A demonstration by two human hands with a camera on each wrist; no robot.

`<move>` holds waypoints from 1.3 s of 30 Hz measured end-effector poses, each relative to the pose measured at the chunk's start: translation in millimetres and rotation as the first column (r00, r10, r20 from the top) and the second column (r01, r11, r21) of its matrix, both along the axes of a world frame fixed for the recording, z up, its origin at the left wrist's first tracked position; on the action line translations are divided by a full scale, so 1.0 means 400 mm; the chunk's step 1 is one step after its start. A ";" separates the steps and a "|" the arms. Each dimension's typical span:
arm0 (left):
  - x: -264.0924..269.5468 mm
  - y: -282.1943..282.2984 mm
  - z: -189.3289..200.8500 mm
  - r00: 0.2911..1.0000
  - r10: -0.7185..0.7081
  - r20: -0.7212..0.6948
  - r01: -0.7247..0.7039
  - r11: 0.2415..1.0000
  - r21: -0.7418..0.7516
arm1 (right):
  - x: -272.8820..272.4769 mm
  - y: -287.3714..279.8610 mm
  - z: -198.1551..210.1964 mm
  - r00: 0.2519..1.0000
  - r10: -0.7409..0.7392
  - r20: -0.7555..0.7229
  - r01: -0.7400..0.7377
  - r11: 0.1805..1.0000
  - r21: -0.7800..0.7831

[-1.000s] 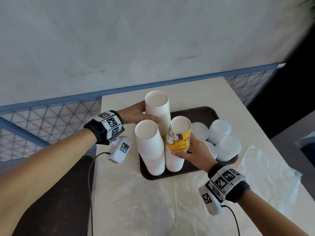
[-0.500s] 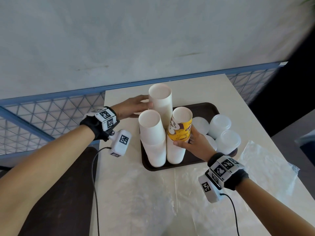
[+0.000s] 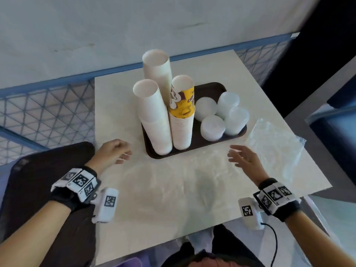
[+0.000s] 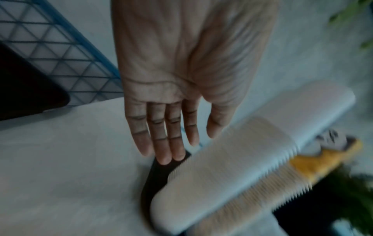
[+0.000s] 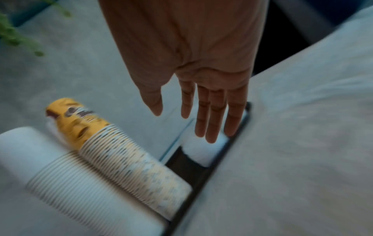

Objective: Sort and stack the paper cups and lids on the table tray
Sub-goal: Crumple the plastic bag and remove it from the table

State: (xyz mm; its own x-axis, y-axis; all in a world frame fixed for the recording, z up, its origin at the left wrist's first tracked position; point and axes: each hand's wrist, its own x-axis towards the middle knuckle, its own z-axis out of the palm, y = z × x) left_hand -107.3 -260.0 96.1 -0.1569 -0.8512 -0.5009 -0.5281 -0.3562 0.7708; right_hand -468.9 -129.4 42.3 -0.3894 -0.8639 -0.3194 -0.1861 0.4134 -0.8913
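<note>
- Leftmost, a dark chair (image 3: 48, 189) sits beside the table (image 3: 173, 199), well left of the tray (image 3: 209, 89).
- Next, the left hand (image 3: 112, 151) hangs over the table just off the tray's near-left corner, holding nothing; the left wrist view shows its fingers (image 4: 161, 140) straight and together, thumb apart.
- On the tray's left part stand three upright cup stacks, close together.
- The front white stack (image 3: 154, 120) stands at the tray's near-left corner.
- The tall white stack (image 3: 158, 74) stands behind it, toward the tray's far-left corner.
- The yellow-topped stack (image 3: 182, 114) stands just right of the front white stack, with printed yellow cups over white ones.
- Four lid stacks (image 3: 221, 114) fill the tray's right part, clustered and touching or nearly so.
- The right hand (image 3: 244, 158) hovers over the table in front of the tray's near-right corner, empty; the right wrist view shows its fingers (image 5: 214, 115) straight and relaxed.
- A clear plastic bag (image 3: 275, 147) lies crumpled on the table right of the tray.
- Both wrist views are blurred, so fine detail on the cups cannot be told.
</note>
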 end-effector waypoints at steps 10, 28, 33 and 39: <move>-0.403 0.183 -0.121 0.790 -0.569 0.228 0.600 0.794 -0.095 | -0.206 0.209 -0.068 0.973 -0.229 0.009 0.226 0.968 0.109; -1.150 0.343 -0.313 0.401 -0.622 0.673 0.896 0.420 -0.145 | -0.521 0.284 -0.162 0.854 -0.487 0.185 0.422 0.854 0.303; -1.134 0.334 -0.314 0.612 -0.647 0.455 0.787 0.557 -0.266 | -0.528 0.238 -0.157 0.779 -0.503 0.374 0.365 0.849 0.382; -1.040 0.351 -0.307 0.637 -0.711 0.300 0.743 0.461 -0.485 | -0.486 0.149 -0.139 0.753 -0.412 0.513 0.226 0.894 0.386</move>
State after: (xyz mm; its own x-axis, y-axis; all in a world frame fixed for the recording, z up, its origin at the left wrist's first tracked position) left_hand -523.3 -119.6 -26.9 -0.8357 -0.5473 -0.0462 -0.4422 0.6206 0.6476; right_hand -663.5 -69.8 -13.2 -0.2910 -0.5562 -0.7785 0.5046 0.6021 -0.6188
